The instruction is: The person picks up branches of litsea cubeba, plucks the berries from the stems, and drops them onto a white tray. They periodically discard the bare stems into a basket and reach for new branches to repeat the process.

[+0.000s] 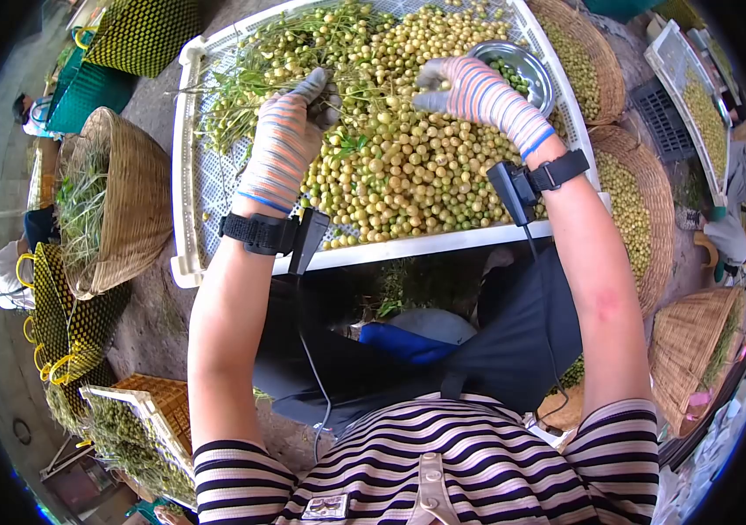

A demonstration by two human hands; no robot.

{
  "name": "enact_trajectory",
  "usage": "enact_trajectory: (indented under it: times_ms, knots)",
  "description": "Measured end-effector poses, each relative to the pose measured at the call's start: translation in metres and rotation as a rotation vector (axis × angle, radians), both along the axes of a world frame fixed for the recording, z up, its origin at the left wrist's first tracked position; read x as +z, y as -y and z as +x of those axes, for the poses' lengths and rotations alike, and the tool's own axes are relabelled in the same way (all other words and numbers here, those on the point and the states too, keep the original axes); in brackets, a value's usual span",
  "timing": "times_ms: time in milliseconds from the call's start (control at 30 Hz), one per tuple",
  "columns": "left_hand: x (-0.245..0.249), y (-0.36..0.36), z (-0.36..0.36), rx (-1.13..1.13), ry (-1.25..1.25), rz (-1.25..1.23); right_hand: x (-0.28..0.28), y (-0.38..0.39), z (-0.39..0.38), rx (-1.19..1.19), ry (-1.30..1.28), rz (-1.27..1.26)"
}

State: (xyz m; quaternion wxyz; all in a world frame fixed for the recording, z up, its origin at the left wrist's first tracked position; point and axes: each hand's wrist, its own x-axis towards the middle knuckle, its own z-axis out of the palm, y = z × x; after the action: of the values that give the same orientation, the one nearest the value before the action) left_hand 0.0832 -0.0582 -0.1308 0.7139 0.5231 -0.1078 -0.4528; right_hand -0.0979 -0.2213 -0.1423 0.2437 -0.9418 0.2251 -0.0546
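Observation:
Both hands wear striped gloves with grey fingertips. My left hand (290,131) is at the left of a white perforated tray (184,166), by a heap of thin green stems (246,101). Its fingers are curled together; whatever they hold is hidden. My right hand (478,94) hovers over small round yellow-green fruits (416,166), thumb and fingers apart, with nothing visible between them. Just beyond it, a metal bowl (541,77) holds greener small fruits (510,77), partly covered by the hand. Loose fruits fill the tray's middle and right side.
Wicker baskets of fruit (653,206) stand against the tray's right side. On the left are a wicker basket (132,206) of stems and yellow-black woven baskets (84,306). People sit at the far left (12,276) and far right (727,236). Cables run from both wrist straps.

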Motion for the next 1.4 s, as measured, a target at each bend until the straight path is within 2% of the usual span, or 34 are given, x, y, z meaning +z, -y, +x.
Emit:
enact_trajectory:
  times_ms: [33,100,267,367,467,567,600,633,700,767,833,867,900,967,1100,1167,1200,1233,1300,1333,1400]
  knots:
    - [0.0,0.0,0.0,-0.005,-0.001,0.001,-0.005,-0.001,0.002,0.075,0.063,-0.04]
    - [0.0,0.001,0.0,-0.004,-0.036,-0.014,-0.016,-0.006,0.01,0.124,0.111,0.287]
    - [0.0,0.004,0.001,-0.019,-0.048,-0.02,-0.019,-0.024,0.02,0.126,0.111,0.492]
    - [-0.001,0.002,0.003,-0.015,-0.019,-0.027,-0.027,-0.033,0.026,0.041,0.208,0.431]
    - [-0.002,0.001,0.004,-0.01,0.015,-0.028,-0.007,-0.05,0.018,-0.117,0.133,0.097]
    - [-0.001,-0.002,0.004,0.012,0.125,-0.047,0.008,-0.054,0.01,-0.23,0.077,0.014]
    - [-0.001,-0.002,0.003,0.004,0.117,-0.061,0.009,-0.048,0.011,-0.272,-0.031,-0.016]
    - [0.001,-0.001,0.003,0.038,0.121,-0.04,0.014,-0.043,0.008,-0.281,-0.035,-0.03]
    - [0.003,0.002,0.001,0.073,0.123,-0.023,0.023,-0.034,0.002,-0.3,-0.267,-0.217]
    - [0.006,0.0,0.001,0.102,0.097,-0.043,0.04,-0.022,-0.008,-0.394,-0.383,-0.215]
    - [0.007,-0.002,0.0,0.056,0.055,-0.042,0.024,-0.005,-0.025,-0.272,-0.221,-0.389]
    - [0.006,-0.002,-0.001,0.025,0.052,-0.039,0.022,0.006,-0.024,-0.139,-0.234,-0.165]
    - [0.006,-0.001,-0.003,-0.01,0.048,-0.036,-0.002,0.017,-0.02,0.136,0.055,-0.032]
    - [0.008,0.002,-0.01,-0.009,0.041,-0.035,0.011,-0.017,-0.012,0.22,0.269,0.379]
    - [0.009,0.002,-0.013,-0.011,0.103,-0.047,0.02,-0.036,0.008,0.173,0.184,0.578]
    - [0.005,0.001,-0.013,0.004,0.156,-0.052,0.016,-0.039,0.016,0.091,0.126,0.307]
    - [0.001,0.0,-0.015,-0.002,0.211,0.006,0.016,-0.039,0.014,0.03,-0.035,0.075]
    - [0.001,-0.001,-0.019,-0.008,0.265,0.064,0.016,-0.038,0.016,0.034,-0.033,0.075]
    - [0.004,-0.001,-0.02,0.046,0.251,0.11,0.015,-0.034,0.018,0.003,-0.356,-0.187]
    - [0.005,-0.003,-0.016,0.044,0.251,0.064,0.007,-0.029,0.017,0.004,-0.357,-0.185]
    - [0.008,-0.003,-0.011,0.04,0.234,0.022,-0.021,-0.016,0.011,0.135,0.055,-0.316]
